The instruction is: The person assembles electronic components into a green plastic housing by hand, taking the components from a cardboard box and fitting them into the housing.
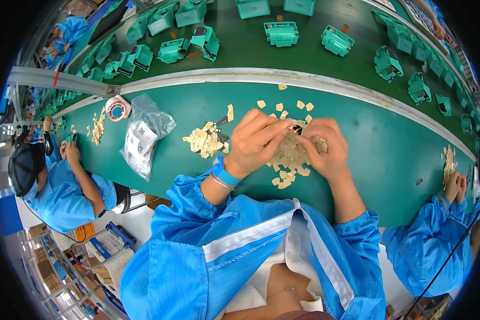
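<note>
My left hand (255, 143), with a blue wristband and a bangle at the wrist, pinches a small black piece with a bit of orange (297, 129) between thumb and fingertips. Close beside it, my right hand (326, 149) is closed, thumb against curled fingers and slightly blurred. What it holds, if anything, cannot be made out. Beneath both hands lies a heap of small cream-coloured pieces (290, 154), partly hidden by them. A second pile of cream pieces (204, 141), mixed with some dark ones, lies left of my left hand.
Left on the green table (384, 160) lie a clear plastic bag (148, 137) and a pink-and-white roll (116, 109). Beyond a metal rail (304, 76), green plastic housings (281, 34) stand on a conveyor. Co-workers in blue sit at left (64, 197) and right (426, 250).
</note>
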### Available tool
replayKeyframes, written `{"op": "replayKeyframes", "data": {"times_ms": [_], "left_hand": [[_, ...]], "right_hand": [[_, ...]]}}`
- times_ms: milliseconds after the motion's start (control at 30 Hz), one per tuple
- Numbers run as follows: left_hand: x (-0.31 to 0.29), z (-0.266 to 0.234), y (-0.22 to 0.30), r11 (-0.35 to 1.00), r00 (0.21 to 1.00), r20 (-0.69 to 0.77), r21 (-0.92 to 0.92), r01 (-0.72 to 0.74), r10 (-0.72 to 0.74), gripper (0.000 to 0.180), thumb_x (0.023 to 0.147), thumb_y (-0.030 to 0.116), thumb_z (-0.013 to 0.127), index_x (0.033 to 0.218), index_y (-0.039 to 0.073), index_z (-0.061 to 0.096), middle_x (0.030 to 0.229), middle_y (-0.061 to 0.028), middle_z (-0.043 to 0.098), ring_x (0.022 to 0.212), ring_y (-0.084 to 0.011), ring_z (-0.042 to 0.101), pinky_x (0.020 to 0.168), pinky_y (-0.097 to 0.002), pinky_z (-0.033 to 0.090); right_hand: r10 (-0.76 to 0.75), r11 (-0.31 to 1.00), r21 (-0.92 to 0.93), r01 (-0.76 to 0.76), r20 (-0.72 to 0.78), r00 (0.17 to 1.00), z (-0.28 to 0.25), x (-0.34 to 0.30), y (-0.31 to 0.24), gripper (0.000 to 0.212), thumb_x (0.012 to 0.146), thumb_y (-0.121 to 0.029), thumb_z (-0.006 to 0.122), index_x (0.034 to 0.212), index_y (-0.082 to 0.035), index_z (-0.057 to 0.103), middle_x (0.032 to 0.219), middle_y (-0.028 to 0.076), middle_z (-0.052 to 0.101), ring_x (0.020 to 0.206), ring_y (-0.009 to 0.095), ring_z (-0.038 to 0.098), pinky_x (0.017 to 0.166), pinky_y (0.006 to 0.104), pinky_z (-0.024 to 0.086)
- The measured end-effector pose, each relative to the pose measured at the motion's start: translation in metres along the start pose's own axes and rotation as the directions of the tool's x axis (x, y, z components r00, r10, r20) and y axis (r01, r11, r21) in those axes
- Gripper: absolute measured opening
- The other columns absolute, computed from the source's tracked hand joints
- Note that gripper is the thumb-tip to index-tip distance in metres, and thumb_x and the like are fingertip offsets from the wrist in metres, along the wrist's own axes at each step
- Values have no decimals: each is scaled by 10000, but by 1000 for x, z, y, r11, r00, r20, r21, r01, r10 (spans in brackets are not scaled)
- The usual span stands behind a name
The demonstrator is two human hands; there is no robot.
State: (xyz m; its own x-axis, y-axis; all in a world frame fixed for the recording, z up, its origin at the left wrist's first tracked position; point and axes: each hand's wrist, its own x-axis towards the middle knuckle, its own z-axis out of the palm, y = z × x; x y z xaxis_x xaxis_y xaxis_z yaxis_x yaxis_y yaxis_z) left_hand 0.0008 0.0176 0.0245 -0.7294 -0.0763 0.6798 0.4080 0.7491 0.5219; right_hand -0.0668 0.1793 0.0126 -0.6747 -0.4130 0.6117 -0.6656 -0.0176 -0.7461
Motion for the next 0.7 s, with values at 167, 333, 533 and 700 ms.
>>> {"op": "replayKeyframes", "data": {"times_ms": [167, 333, 533, 700], "left_hand": [[-2, 4, 6, 996, 999, 28, -78, 31, -29, 209, 672, -35, 708, 875, 11, 691, 742, -71, 638, 625, -189, 547, 531, -269, 427], [-2, 9, 8, 995, 1000, 19, -100, 0, 2, 100, 711, 2, 676, 810, 12, 671, 687, -55, 606, 588, -191, 511, 524, -285, 416], [-2, 8, 14, 987, 998, 31, -150, 55, -51, 41, 749, 14, 649, 789, 7, 658, 656, -58, 577, 585, -201, 498, 519, -302, 409], [-3, 9, 17, 953, 985, 62, -248, 173, -162, 33, 772, 28, 633, 783, 3, 653, 648, -64, 569, 586, -199, 491, 515, -296, 400]], "right_hand": [[-239, 946, -236, 224, -39, 970, -3, 3, 3, 266, 570, 13, 735, 817, -72, 686, 811, 70, 572, 732, 230, 525, 611, 322, 447], [-341, 893, -316, 320, -10, 940, -6, 3, 2, 299, 537, 21, 721, 820, -76, 710, 806, 60, 563, 722, 230, 504, 599, 322, 436], [-357, 887, -307, 345, 19, 934, -8, 4, 1, 295, 535, 2, 709, 823, -61, 706, 786, 57, 567, 719, 223, 506, 591, 326, 430], [-402, 861, -323, 394, 44, 915, -8, 3, 3, 303, 529, 6, 693, 824, -62, 704, 788, 59, 576, 721, 220, 514, 589, 328, 432]]}}
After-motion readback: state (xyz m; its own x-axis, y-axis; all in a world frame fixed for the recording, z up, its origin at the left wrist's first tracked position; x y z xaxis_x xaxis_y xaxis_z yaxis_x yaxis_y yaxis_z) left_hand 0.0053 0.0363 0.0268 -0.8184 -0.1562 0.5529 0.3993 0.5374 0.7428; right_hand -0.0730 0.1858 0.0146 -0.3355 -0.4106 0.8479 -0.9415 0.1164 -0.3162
